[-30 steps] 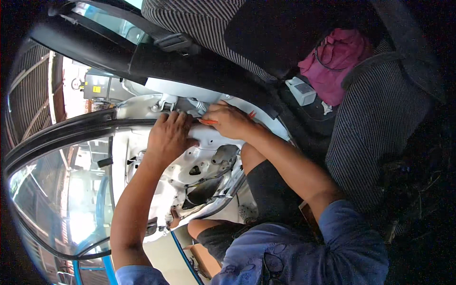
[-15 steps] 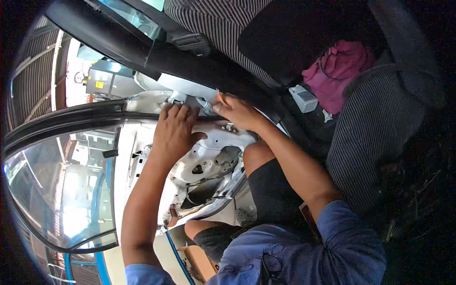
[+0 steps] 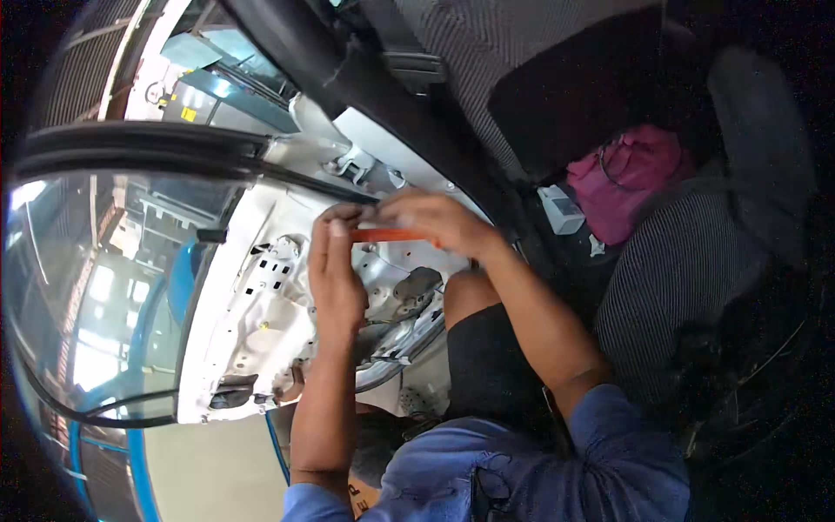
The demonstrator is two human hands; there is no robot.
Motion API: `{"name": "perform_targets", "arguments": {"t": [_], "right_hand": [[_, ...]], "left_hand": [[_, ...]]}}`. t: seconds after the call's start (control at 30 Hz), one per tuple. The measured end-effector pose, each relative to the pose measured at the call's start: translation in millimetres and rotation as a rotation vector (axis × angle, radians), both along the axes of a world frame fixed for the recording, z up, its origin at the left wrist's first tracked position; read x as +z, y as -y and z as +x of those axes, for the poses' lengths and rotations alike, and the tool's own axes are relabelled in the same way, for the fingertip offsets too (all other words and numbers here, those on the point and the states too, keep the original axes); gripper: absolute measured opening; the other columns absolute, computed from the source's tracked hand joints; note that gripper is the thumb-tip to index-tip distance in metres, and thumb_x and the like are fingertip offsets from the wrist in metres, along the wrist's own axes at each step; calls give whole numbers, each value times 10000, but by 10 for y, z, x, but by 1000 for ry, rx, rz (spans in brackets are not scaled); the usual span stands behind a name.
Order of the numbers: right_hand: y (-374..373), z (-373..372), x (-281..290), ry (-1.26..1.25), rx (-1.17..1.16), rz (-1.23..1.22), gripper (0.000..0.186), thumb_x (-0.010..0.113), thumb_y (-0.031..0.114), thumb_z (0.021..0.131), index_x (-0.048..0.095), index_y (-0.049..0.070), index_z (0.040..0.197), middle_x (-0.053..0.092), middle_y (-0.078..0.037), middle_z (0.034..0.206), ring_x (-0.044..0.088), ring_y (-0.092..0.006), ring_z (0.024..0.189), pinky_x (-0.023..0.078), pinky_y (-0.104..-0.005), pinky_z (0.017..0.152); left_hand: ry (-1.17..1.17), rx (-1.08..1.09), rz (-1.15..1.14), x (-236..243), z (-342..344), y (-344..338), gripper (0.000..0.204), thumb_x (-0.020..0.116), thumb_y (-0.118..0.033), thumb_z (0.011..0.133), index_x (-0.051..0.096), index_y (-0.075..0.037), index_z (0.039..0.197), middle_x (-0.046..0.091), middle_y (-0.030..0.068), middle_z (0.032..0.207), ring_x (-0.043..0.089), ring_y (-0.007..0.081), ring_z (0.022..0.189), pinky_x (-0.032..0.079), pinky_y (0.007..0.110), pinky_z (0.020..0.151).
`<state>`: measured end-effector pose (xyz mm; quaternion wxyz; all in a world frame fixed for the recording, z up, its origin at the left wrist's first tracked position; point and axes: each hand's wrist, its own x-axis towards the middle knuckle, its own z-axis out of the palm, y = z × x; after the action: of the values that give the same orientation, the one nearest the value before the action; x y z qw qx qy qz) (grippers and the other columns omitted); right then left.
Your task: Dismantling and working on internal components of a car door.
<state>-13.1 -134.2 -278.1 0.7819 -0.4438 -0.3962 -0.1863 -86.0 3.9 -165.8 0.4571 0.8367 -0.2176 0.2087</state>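
Observation:
A flat orange bar-shaped tool (image 3: 391,235) lies level between my hands, in front of the bare white car door (image 3: 291,326). My right hand (image 3: 444,224) is closed on the tool's right part, its fingers blurred. The fingers of my left hand (image 3: 337,274) are bent and pressed together at the tool's left end. Whatever they pinch is hidden. Just beyond the hands, a metal door hinge or bracket (image 3: 352,163) shows between the door and the car body.
The framed door window (image 3: 113,287) spreads out on the left. A dark pillar trim (image 3: 391,104) runs diagonally past the hands. To the right are striped seats (image 3: 670,270), a white box (image 3: 561,210) and a crumpled pink cloth (image 3: 622,187). My knees are close under the door.
Both hands have drawn back from the door edge and come together, the left leaving the door frame. The orange tool now shows along its length. The whole view has shifted and turned slightly.

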Motion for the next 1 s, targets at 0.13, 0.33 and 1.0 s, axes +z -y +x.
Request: {"name": "perform_targets", "arguments": {"t": [0.13, 0.33, 1.0], "right_hand": [[-9, 382, -325, -416, 390, 558, 356, 511, 226, 965, 570, 83, 645, 484, -37, 597, 453, -158, 558, 393, -273, 572], [-344, 624, -64, -385, 559, 730, 537, 472, 264, 982, 297, 174, 483, 280, 21, 447, 224, -101, 436, 212, -284, 441], [-238, 726, -227, -416, 206, 559, 456, 529, 252, 958, 392, 142, 537, 350, 5, 490, 295, -115, 438, 263, -274, 440]], "left_hand": [[-261, -131, -260, 81, -253, -410, 408, 426, -327, 1066, 594, 30, 1170, 595, 99, 851, 560, 198, 767, 477, 328, 778], [-516, 37, 82, 17, -755, -969, 360, 457, -296, 1061, 614, 8, 1173, 532, 45, 749, 490, 148, 678, 426, 286, 700], [-525, 137, 352, -34, -1338, -1758, 350, 508, -293, 1042, 629, -15, 1216, 597, 57, 912, 525, 163, 768, 425, 272, 742]]}}
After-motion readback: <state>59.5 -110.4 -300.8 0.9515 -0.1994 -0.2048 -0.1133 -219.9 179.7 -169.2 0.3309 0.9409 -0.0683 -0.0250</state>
